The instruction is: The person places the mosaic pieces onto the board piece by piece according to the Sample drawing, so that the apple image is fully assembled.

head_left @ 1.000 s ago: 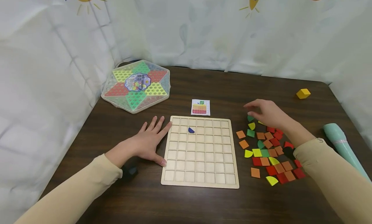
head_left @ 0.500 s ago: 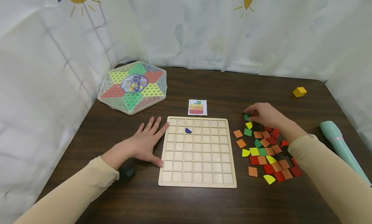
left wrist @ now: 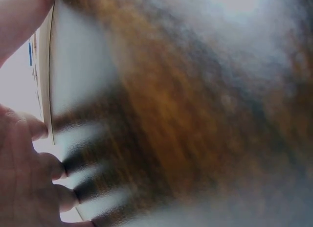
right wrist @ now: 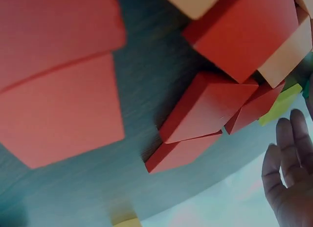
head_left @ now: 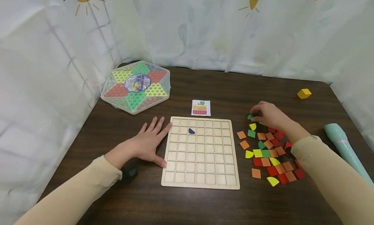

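Observation:
A wooden grid board (head_left: 200,187) lies on the dark table, with one small blue piece (head_left: 191,131) in a cell of its upper left part. Fingers spread, my left hand (head_left: 147,143) lies along the board's left edge, thumb and index finger touching the frame. In the left wrist view, that hand (left wrist: 22,168) shows at the left beside the board's side. My right hand (head_left: 270,114) pinches a green rounded piece (head_left: 250,117) between thumb and fingers, at the far end of the loose pieces. A yellow quarter-circle piece (head_left: 252,127) lies just below it.
Several red, orange, yellow and green pieces (head_left: 269,144) lie right of the board. A picture card (head_left: 201,107) lies beyond it. A hexagonal checkers box (head_left: 135,87) is at back left. A yellow cube (head_left: 304,93) and a mint-green cylindrical thing (head_left: 344,147) are at the right.
My right hand has come down onto the green rounded piece and pinches it; the piece has shifted slightly. My left hand stays at the board's edge. The head view sways slightly.

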Demonstrator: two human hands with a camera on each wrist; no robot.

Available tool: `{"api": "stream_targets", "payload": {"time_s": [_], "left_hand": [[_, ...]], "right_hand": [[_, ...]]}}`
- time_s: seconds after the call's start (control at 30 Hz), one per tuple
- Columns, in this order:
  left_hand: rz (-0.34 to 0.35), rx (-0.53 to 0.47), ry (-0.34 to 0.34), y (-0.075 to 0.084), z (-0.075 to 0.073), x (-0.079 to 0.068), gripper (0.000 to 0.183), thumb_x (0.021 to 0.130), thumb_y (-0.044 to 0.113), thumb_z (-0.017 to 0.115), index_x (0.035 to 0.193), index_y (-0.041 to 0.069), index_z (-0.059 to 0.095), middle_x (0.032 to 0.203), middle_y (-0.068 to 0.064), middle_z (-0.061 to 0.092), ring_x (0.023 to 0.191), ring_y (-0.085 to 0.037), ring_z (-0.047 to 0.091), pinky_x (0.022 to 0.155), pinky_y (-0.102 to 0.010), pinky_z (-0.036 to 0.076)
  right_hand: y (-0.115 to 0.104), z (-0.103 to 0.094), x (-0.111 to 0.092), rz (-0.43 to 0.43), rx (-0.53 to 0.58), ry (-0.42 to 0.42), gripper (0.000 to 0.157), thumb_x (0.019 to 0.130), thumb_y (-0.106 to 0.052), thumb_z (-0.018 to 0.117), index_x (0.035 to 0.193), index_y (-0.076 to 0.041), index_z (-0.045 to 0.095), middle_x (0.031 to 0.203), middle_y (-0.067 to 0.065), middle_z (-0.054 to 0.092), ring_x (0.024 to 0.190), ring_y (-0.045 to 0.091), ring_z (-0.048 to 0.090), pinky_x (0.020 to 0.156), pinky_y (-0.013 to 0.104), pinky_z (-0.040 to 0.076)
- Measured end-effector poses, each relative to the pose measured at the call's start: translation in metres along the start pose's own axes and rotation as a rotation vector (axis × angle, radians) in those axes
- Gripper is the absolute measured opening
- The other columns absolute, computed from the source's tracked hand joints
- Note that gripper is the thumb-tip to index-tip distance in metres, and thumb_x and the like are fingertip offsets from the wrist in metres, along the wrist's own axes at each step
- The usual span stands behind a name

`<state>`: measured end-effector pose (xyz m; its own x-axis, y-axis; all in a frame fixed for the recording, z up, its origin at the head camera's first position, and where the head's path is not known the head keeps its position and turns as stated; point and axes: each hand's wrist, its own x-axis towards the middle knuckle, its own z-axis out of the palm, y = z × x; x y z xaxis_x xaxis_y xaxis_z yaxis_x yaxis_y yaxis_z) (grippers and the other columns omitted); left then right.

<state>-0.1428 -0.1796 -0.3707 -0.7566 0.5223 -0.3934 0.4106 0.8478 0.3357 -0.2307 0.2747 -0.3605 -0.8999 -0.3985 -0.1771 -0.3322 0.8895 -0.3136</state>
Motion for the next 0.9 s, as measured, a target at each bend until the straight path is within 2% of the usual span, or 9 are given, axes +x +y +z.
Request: {"api": "stream_targets", "payload": {"time_s": [0.2, 0.4, 0.7, 0.9], "left_hand": [[-0.003, -0.002, -0.001, 0.0, 0.001, 0.001, 0.134, 0.073, 0.065, 0.083, 0.165, 0.008, 0.004, 0.17, -0.027, -0.008, 0.156, -0.051, -0.009, 0.119, -0.075, 0.003], [-0.005, 0.0, -0.002, -0.001, 0.0, 0.001, 0.135, 0.072, 0.065, 0.084, 0.165, 0.008, 0.005, 0.17, -0.026, -0.008, 0.156, -0.051, -0.01, 0.119, -0.075, 0.002], [0.001, 0.003, -0.013, -0.001, -0.001, 0.001, 0.135, 0.073, 0.065, 0.083, 0.165, 0.008, 0.002, 0.17, -0.027, -0.009, 0.156, -0.051, -0.011, 0.119, -0.074, 0.003], [0.004, -0.004, -0.017, -0.001, -0.002, 0.0, 0.135, 0.073, 0.065, 0.083, 0.165, 0.008, 0.001, 0.17, -0.026, -0.01, 0.156, -0.05, -0.012, 0.119, -0.074, 0.002]], "right_hand": [[-0.01, -0.001, 0.002, -0.017, 0.021, 0.017, 0.025, 0.096, -0.011, 0.072, 0.116, 0.003, 0.07, 0.118, 0.023, 0.061, 0.105, 0.037, 0.06, 0.092, 0.055, 0.052], [-0.043, 0.004, 0.017, -0.067, 0.072, 0.042, 0.027, 0.096, -0.012, 0.072, 0.12, 0.001, 0.069, 0.123, 0.021, 0.062, 0.114, 0.039, 0.06, 0.098, 0.056, 0.05], [-0.11, 0.024, 0.043, -0.236, 0.11, -0.012, 0.026, 0.092, -0.019, 0.078, 0.112, -0.004, 0.073, 0.117, 0.012, 0.064, 0.106, 0.029, 0.063, 0.095, 0.046, 0.055], [-0.134, 0.033, 0.052, -0.34, 0.066, -0.019, 0.022, 0.089, -0.021, 0.082, 0.104, -0.006, 0.075, 0.112, 0.01, 0.064, 0.101, 0.026, 0.062, 0.091, 0.043, 0.055]]}}
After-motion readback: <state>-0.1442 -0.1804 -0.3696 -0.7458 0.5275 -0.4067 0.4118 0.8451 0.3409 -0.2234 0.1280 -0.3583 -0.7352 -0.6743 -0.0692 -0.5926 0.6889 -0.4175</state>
